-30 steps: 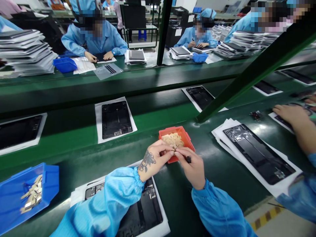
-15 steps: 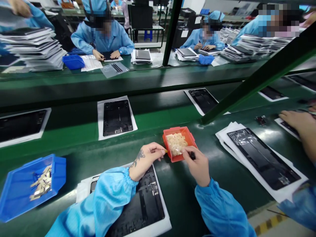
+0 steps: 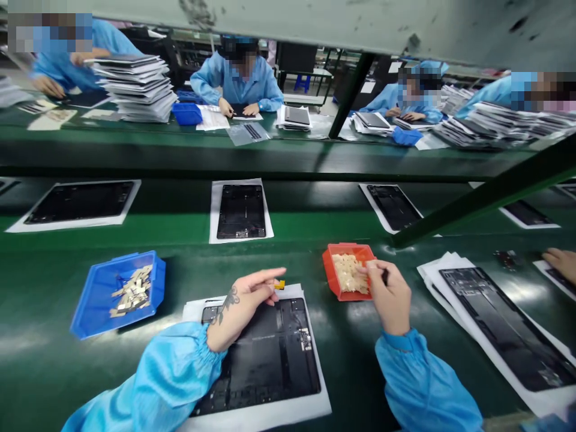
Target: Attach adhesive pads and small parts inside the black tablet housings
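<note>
My left hand (image 3: pixel 245 300) is above the near tablet housing (image 3: pixel 270 360), index finger stretched out. Between its thumb and the other fingers it pinches a small yellow flex strip (image 3: pixel 279 285). My right hand (image 3: pixel 391 294) is at the right side of the red bin (image 3: pixel 333 282), fingers closed, thumb and index finger pinched together at the rim. A small black object (image 3: pixel 385 276) shows inside its grip; its kind is hidden. Many small cream-coloured pieces (image 3: pixel 347 275) fill the bin. The black housing lies on white sheets (image 3: pixel 310 414) under my left forearm.
A blue bin (image 3: pixel 94 300) with metallic pieces (image 3: pixel 135 291) stands at left. Another tablet housing (image 3: pixel 508 324) lies on sheets at right. More housings (image 3: pixel 242 210) sit along the green strip behind. A slanted green bar (image 3: pixel 477 195) crosses the right side. Co-workers sit opposite.
The view has shifted. My left hand has drawn back from the red bin with the yellow strip, over the housing. My right hand has moved toward the bin's right rim.
</note>
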`<state>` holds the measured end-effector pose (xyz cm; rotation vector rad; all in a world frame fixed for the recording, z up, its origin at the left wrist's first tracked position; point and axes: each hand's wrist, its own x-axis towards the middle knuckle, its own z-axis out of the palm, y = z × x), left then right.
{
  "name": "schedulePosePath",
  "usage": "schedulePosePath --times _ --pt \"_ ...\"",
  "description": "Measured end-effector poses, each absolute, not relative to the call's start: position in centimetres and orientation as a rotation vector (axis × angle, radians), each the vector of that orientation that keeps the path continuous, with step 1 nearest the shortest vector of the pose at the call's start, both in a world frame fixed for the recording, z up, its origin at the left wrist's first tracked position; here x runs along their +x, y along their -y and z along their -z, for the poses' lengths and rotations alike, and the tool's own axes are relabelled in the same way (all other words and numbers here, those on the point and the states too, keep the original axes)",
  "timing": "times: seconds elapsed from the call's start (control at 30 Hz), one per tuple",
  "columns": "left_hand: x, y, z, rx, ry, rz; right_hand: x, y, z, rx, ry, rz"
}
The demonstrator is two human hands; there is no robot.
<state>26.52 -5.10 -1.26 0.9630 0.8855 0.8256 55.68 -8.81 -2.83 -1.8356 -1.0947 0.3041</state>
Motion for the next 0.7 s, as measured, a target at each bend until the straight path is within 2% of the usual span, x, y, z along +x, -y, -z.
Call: schedulePosePath --times 0.1,0.3,0.37,0.43,0.6,0.7 --pt "24.0 5.6 1.2 0.964 -0.906 -0.846 53.6 9.0 0.7 -1.684 0.976 -0.559" --pt "20.7 7.0 0.4 0.931 -0.850 -0.942 46.1 9.8 -1.5 -1.399 1.182 -1.081" --pt "20.1 7.4 0.2 0.943 -0.836 -0.987 43.5 10.0 -1.9 -1.248 1.236 -1.144" --pt "19.6 7.6 0.0 0.953 -0.830 -1.024 41.4 10.1 -2.4 -1.144 1.363 -1.092" --pt "18.7 7.7 -0.9 0.885 -0.777 -0.964 39.4 9.9 -3.5 -0.939 1.807 -0.684" --pt "18.6 7.5 -1.4 0.785 -0.710 -0.915 39.4 9.9 -3.5 -0.813 1.936 -0.596"
